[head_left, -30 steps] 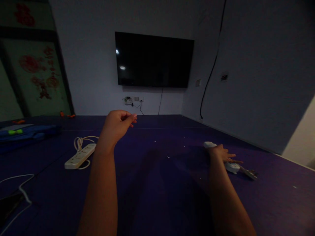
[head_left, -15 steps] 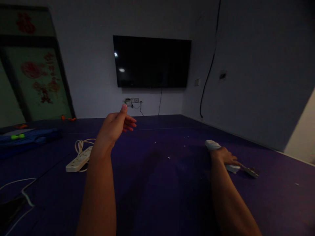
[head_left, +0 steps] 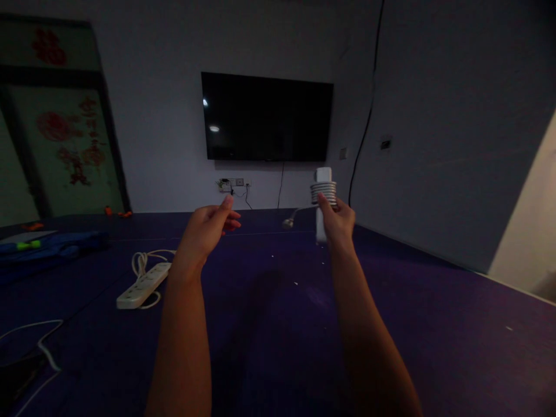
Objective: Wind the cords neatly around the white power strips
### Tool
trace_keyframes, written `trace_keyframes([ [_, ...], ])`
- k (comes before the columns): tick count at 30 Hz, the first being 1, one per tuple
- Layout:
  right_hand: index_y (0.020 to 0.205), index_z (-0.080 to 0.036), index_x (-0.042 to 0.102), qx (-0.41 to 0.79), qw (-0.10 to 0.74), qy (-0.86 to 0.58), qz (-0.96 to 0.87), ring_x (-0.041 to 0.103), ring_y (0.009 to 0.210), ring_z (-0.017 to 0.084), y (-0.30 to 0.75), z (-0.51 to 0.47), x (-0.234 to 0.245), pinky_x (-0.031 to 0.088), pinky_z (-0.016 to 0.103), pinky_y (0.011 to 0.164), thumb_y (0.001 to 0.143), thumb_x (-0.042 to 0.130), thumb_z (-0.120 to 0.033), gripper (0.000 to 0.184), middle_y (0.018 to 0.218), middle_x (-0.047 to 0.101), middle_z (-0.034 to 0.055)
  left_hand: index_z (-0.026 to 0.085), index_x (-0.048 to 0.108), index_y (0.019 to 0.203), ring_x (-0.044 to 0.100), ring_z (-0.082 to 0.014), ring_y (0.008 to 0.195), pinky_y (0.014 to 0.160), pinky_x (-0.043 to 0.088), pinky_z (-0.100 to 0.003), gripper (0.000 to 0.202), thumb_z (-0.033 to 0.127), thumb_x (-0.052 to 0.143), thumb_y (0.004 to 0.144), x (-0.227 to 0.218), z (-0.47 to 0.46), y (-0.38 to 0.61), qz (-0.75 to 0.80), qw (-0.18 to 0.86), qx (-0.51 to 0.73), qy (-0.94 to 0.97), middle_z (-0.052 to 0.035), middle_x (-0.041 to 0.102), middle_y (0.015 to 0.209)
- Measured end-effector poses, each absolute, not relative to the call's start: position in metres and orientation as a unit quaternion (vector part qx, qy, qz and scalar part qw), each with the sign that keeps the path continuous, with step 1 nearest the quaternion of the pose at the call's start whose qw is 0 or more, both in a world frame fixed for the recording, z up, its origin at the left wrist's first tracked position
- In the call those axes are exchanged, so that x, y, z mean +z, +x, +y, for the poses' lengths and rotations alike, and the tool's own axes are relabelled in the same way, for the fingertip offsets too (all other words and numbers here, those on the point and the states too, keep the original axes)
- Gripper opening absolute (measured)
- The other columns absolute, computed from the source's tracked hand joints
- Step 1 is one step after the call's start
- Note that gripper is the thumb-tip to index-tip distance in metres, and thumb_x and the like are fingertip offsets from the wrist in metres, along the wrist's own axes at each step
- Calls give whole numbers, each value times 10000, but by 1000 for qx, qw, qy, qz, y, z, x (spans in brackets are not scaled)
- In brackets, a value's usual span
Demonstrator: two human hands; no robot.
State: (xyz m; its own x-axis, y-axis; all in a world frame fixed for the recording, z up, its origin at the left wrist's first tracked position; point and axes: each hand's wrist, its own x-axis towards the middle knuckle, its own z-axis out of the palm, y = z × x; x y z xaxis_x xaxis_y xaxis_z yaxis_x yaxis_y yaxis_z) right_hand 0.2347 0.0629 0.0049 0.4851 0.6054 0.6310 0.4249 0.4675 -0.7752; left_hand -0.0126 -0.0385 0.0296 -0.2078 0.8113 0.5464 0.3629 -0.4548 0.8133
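My right hand [head_left: 341, 223] grips a white power strip [head_left: 320, 225] with its cord [head_left: 324, 192] wound in several turns around the body. The strip is upright and off the surface, and a short end of cord with the plug [head_left: 288, 223] sticks out to the left. My left hand [head_left: 211, 226] is raised at the middle left, thumb up and fingers loosely curved apart, holding nothing. A second white power strip [head_left: 145, 286] lies on the purple surface left of my left forearm, its cord looped behind it.
Purple flooring [head_left: 269, 347] carries small white scraps. A blue cloth [head_left: 65, 244] with a bright green item lies at far left, above a white cable [head_left: 47, 350]. A television [head_left: 267, 119] hangs on the back wall; a black cable [head_left: 369, 116] runs down the right wall.
My right hand has lifted the cord-wrapped power strip off the floor and brought it up and left to upright. My left hand has shifted slightly down.
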Motion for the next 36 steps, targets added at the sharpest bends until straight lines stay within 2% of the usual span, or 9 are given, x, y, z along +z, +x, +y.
trace_keyframes([
  [3,798,-127,660,229,724,-406,-508,524,578,142,183,58,10,367,243,516,733,554,-645,533,628,588,31,180,672,722,647,-198,745,670,450,-290,418,565,525,795,25,-32,-18,497,123,598,617,-70,703,730],
  [7,641,-164,589,414,685,-335,-498,475,503,122,133,46,8,354,244,485,666,656,-603,445,542,530,2,179,668,770,636,-216,814,736,448,-308,422,580,539,783,18,-24,-24,498,115,549,661,-67,705,812],
  [11,621,-161,569,476,629,-301,-536,458,472,107,113,37,5,335,235,475,637,675,-588,440,523,519,-12,133,605,1126,618,-247,974,823,441,-331,582,567,619,738,15,-17,-20,493,192,580,619,-142,674,1078],
  [13,632,-151,580,461,609,-285,-578,425,454,84,109,36,3,308,216,462,641,671,-563,421,514,503,-30,139,546,1225,625,-256,944,790,451,-339,672,573,642,722,15,-15,-15,484,238,608,582,-167,658,1113],
  [18,717,-138,644,338,611,-280,-658,455,494,89,106,39,-2,313,199,473,709,609,-494,357,554,536,-31,203,608,1111,641,-230,719,620,472,-329,617,677,577,716,13,-8,0,404,353,630,561,-115,692,906],
  [24,1016,-177,672,175,601,-337,-703,624,783,179,102,33,-3,446,243,671,767,580,-356,320,845,698,38,188,577,1070,653,-214,844,704,513,-302,571,534,739,646,10,12,21,292,374,736,483,-67,677,895],
  [27,1215,-160,591,123,582,-365,-716,633,935,233,98,24,-2,459,284,761,777,578,-339,473,1021,694,107,158,587,1019,655,-199,867,755,510,-286,562,510,761,618,11,17,23,239,357,773,466,-58,677,887],
  [30,1368,-103,444,99,544,-374,-745,629,978,268,94,16,0,459,318,789,801,544,-322,616,1086,672,161,149,600,974,666,-186,808,730,514,-277,535,537,737,632,13,16,20,216,356,790,450,-48,678,828],
  [36,1426,-23,298,86,488,-315,-810,623,929,262,95,11,4,454,335,782,812,474,-214,667,1056,663,194,163,617,943,651,-138,670,634,507,-242,505,421,817,557,14,10,18,236,315,834,387,-6,661,774],
])
